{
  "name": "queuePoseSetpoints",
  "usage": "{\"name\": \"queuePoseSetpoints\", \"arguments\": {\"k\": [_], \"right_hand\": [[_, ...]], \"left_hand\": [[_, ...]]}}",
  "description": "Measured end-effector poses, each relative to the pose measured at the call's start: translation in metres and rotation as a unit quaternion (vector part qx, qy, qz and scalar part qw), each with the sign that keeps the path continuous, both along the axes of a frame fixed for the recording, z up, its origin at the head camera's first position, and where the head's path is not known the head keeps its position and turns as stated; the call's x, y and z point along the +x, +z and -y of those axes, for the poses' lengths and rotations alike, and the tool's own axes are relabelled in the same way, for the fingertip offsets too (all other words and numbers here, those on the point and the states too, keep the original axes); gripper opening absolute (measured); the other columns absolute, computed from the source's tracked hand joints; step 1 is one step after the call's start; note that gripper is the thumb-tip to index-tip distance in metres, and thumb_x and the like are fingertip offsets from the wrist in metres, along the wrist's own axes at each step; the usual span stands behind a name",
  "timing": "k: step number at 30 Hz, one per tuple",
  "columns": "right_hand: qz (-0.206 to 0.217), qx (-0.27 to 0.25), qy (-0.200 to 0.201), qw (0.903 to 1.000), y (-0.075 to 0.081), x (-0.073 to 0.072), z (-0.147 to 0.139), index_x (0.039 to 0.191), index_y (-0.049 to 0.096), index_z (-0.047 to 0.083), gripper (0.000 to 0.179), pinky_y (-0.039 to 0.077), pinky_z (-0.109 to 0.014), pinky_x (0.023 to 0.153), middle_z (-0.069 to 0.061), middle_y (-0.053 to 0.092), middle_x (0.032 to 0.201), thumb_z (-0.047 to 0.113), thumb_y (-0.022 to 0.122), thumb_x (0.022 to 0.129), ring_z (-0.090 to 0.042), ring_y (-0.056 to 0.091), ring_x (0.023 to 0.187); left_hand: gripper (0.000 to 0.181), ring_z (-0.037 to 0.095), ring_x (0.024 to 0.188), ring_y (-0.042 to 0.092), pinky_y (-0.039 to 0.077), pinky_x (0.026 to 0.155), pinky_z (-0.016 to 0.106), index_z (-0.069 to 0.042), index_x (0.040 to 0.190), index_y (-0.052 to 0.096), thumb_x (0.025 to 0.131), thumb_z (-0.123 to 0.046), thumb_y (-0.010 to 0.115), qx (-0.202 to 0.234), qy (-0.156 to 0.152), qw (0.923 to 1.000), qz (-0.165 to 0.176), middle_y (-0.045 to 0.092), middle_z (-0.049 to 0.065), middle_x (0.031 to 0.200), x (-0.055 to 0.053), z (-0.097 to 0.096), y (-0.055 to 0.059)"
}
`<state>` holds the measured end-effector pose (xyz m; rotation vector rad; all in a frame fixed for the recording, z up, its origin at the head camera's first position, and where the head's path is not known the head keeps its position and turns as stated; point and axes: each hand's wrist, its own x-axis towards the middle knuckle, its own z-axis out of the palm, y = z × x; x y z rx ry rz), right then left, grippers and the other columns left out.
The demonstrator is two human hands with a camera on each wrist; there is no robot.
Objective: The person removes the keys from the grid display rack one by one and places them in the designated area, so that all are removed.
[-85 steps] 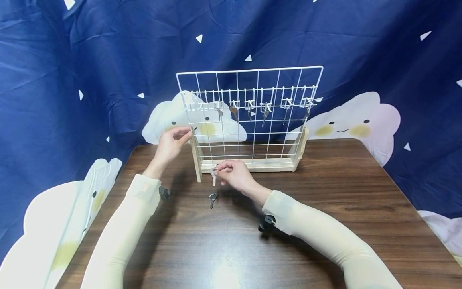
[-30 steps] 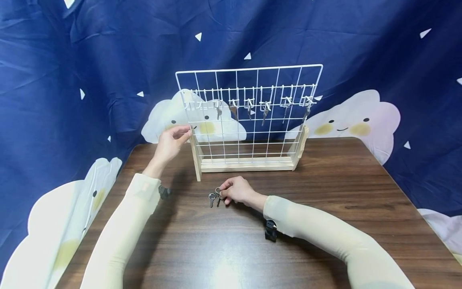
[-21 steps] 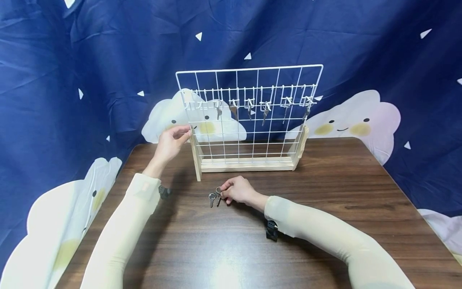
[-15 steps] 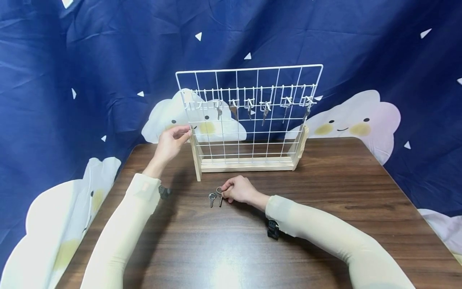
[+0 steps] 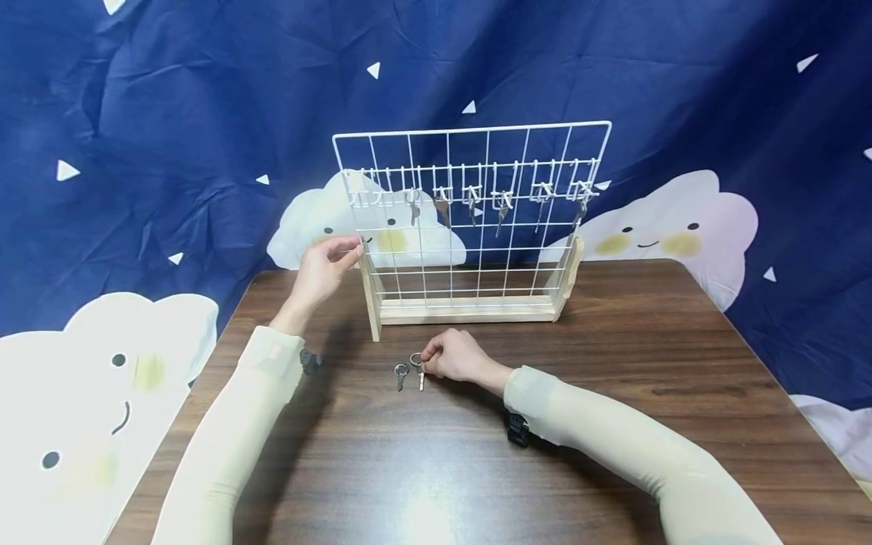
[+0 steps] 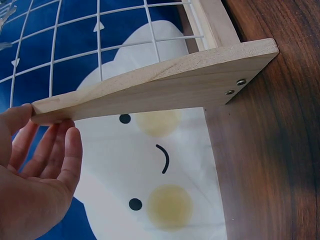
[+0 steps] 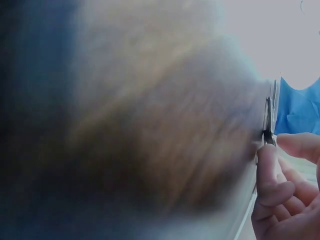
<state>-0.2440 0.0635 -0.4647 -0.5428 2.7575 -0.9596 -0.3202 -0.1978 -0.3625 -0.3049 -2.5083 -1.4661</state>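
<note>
My left hand [image 5: 320, 276] grips the top of the wooden side panel [image 6: 150, 87] of a wire grid rack [image 5: 477, 276], thumb on one face and fingers on the other. Low over the table in front of the rack, my right hand [image 5: 458, 356] pinches a key [image 5: 421, 381] by its head. A metal ring [image 5: 415, 358] shows at that key's top. Just left of it, a second key [image 5: 400, 382] with its own ring lies on the table. In the right wrist view the pinched key [image 7: 268, 120] appears as a dark upright sliver at the fingertips.
Several keys [image 5: 502, 216] hang from white hooks [image 5: 543, 191] along the rack's upper part. Two hooks at the left end, one of them this hook [image 5: 383, 198], carry no key. The rack stands on a brown wooden table [image 5: 613, 363] before a blue cloud-print curtain [image 5: 238, 91].
My right hand has lowered the key from before the rack's base to the table beside the other key, then shifted slightly right with it. The left hand stays put; the curtain at left has moved.
</note>
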Motion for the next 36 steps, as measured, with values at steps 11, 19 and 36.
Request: {"name": "queuePoseSetpoints", "arguments": {"k": [11,19,36], "right_hand": [[-0.022,0.0,0.017,0.9996,0.002,-0.003,-0.007,0.083,0.078,0.021,0.006,0.05,-0.023,0.067,0.013,0.068,0.059,0.018,0.079,0.077,-0.003,0.06,0.06],[0.029,-0.042,0.011,0.9986,0.007,-0.005,-0.01,0.085,0.075,0.019,0.004,0.052,-0.022,0.063,0.01,0.073,0.067,0.019,0.077,0.081,-0.008,0.068,0.058],[0.053,-0.133,0.032,0.9892,0.036,-0.003,-0.014,0.095,0.076,0.009,0.011,0.049,-0.021,0.065,-0.013,0.075,0.077,0.016,0.075,0.086,-0.034,0.073,0.07]], "left_hand": [[0.038,0.03,0.115,0.068,0.06,0.095,0.038,-0.006,0.127,0.067,0.096,-0.029,0.068,-0.005,0.0,1.0,-0.002,0.068,0.015,0.129,0.0,0.001,0.001],[0.038,0.031,0.115,0.068,0.059,0.097,0.039,-0.006,0.127,0.067,0.096,-0.028,0.068,-0.004,0.001,1.0,-0.003,0.068,0.015,0.13,0.0,0.0,0.001],[0.04,0.033,0.116,0.068,0.06,0.095,0.038,-0.004,0.129,0.065,0.097,-0.027,0.067,0.003,-0.012,0.9999,0.002,0.067,0.017,0.131,0.0,-0.001,0.001]]}}
